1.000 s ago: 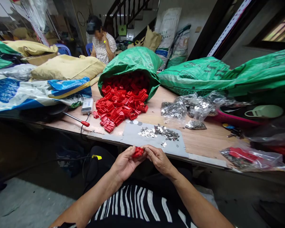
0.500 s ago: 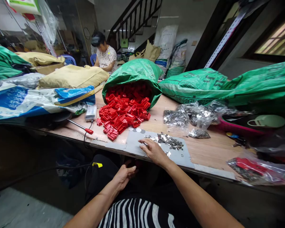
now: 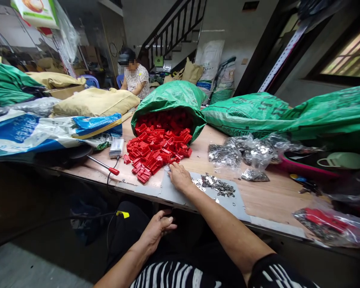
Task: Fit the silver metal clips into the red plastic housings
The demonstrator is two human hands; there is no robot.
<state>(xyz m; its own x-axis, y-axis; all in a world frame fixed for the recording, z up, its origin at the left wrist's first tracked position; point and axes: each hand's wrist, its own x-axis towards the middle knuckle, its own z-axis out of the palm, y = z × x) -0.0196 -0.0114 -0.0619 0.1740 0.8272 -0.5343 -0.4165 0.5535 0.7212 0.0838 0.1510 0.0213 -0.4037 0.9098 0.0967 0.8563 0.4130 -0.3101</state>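
Observation:
My right hand (image 3: pixel 180 178) is over the upper left of a grey mat (image 3: pixel 169 189), its fingers reaching forward to the near edge of a heap of red plastic pieces (image 3: pixel 156 150). Its fingertips are partly hidden, and I see nothing held in it. The red pieces spill from the mouth of a green woven sack (image 3: pixel 171 96). To the right of that hand, small shiny metal pieces (image 3: pixel 217 185) lie loose on the mat. My left hand (image 3: pixel 159 228) is below the table's front edge, above my lap, palm turned inward with fingers apart and nothing visible in it.
Clear bags of metal parts (image 3: pixel 255 154) lie at the right, near a pink tray (image 3: pixel 306 170) with a pale green mug (image 3: pixel 345 160). A red-tipped rod (image 3: pixel 103 165) and a small white box (image 3: pixel 116 147) sit left. A person (image 3: pixel 135 76) sits behind the sacks.
My right hand has moved forward and left, from above the mat to the near edge of the red heap. My left hand stays below the table edge. The view has tilted slightly upward.

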